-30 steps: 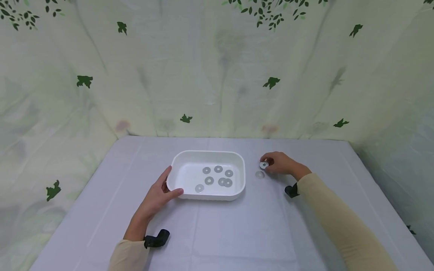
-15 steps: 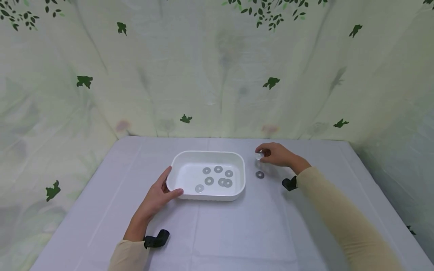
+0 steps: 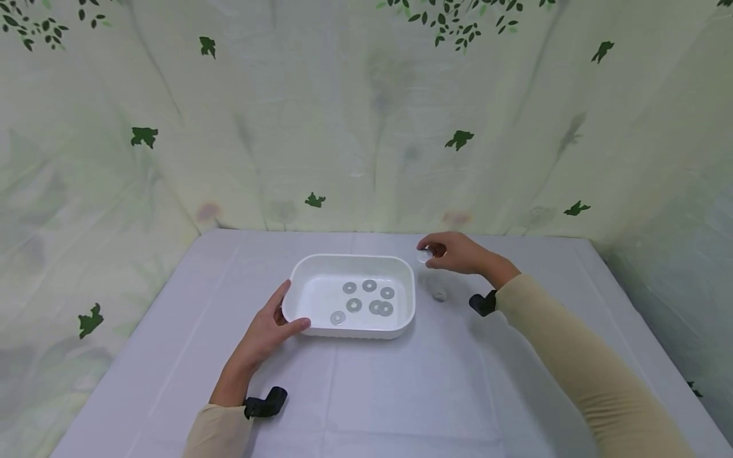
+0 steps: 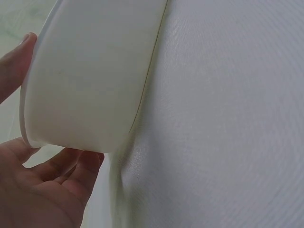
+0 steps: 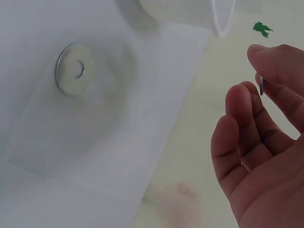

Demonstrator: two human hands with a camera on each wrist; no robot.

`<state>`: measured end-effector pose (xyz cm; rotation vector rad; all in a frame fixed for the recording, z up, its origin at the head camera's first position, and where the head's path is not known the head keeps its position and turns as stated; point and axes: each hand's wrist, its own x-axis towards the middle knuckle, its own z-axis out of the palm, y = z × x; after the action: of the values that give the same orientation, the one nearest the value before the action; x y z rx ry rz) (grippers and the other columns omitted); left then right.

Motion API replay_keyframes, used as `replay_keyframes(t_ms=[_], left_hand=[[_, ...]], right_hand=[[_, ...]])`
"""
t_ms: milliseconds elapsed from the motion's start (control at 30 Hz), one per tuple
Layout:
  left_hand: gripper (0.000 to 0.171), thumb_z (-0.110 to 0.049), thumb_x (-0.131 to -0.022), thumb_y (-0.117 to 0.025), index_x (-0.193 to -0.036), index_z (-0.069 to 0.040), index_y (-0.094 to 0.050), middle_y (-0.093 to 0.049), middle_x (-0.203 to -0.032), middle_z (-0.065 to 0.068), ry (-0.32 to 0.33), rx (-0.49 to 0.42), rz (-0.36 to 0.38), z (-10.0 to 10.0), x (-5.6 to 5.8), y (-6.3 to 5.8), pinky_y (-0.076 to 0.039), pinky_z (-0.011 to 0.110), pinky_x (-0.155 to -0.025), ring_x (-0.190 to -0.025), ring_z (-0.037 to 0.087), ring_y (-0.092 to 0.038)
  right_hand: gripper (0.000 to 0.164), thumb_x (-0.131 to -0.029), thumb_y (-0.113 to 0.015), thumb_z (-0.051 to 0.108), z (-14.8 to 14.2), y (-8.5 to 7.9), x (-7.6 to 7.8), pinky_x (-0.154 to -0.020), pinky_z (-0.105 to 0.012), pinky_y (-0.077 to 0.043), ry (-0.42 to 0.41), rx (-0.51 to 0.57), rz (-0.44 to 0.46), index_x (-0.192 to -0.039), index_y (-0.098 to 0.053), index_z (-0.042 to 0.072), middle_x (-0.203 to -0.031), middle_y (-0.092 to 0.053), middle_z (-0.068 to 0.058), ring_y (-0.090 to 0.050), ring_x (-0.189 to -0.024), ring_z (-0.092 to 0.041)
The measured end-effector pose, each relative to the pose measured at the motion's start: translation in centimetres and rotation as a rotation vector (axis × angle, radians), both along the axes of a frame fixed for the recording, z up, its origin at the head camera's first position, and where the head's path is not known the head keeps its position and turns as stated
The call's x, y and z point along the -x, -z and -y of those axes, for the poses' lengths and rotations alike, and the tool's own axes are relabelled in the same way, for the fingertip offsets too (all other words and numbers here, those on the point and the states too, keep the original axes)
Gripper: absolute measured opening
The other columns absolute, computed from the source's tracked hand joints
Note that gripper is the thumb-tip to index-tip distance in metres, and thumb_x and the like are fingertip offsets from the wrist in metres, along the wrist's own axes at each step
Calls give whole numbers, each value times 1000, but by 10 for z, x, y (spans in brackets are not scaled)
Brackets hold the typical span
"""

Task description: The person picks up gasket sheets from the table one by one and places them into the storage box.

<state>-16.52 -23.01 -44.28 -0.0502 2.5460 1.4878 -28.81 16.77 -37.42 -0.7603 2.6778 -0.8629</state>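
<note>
My left hand (image 3: 265, 337) holds the near-left corner of a white plastic tray (image 3: 343, 333), its thumb at the front rim and its fingers along the left end. Seen from the left wrist, the fingers (image 4: 88, 166) lie against the tray's end wall. Several flat metal washers (image 3: 354, 305) lie inside, two of them overlapping. Beyond the tray's right end, my right hand (image 3: 458, 253) pinches a washer (image 3: 424, 256) between thumb and fingertips, raised over the table. In the right wrist view that washer shows edge-on. Another washer (image 5: 75, 70) lies on the cloth below the right hand.
A white cloth (image 3: 401, 394) covers the table, with faint creases. Behind the table's far edge hangs a pale curtain (image 3: 343, 127) with green leaf and bird prints. A black wrist camera (image 3: 266, 402) sits on the left wrist, another wrist camera (image 3: 483, 303) on the right.
My right hand has lifted the pinched washer off the table area near the other washer and moved it left and away, toward the tray's far-right corner. The left hand and tray stay put.
</note>
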Motion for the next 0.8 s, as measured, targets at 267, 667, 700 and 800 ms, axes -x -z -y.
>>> replay_keyframes(t_ms=[267, 667, 700, 800], left_hand=[[100, -29, -88, -76, -161, -21, -8, -18, -167, 12, 14, -21, -18, 1, -1, 1, -41, 12, -97, -149, 31, -35], [102, -32, -88, -76, -161, -20, -7, -18, -167, 13, 22, -14, -29, 0, -2, -2, -43, 18, -101, -149, 32, -35], [101, -31, -88, -76, -161, -20, -7, -18, -167, 13, 24, -18, -32, 0, -2, -2, -42, 16, -99, -148, 32, -36], [101, -30, -88, -76, -161, -20, -7, -19, -167, 14, 28, -25, -39, 1, -2, -1, -42, 12, -96, -148, 33, -37]], right_hand=[[35, -91, -66, 16, 19, -13, -6, -90, -36, -51, -31, 28, 15, -126, -64, 13, -111, -65, -8, -58, -99, -21], [37, -91, -68, 14, 70, -22, -14, -90, -33, -52, -168, 51, 55, -128, -64, 11, -116, -67, -7, -61, -99, -19], [37, -91, -68, 14, 75, -22, -14, -90, -32, -52, -183, 49, 50, -128, -65, 11, -115, -67, -6, -61, -99, -18], [35, -91, -68, 14, 88, -22, -16, -88, -30, -52, -220, 52, 54, -126, -65, 12, -112, -67, -7, -60, -97, -17]])
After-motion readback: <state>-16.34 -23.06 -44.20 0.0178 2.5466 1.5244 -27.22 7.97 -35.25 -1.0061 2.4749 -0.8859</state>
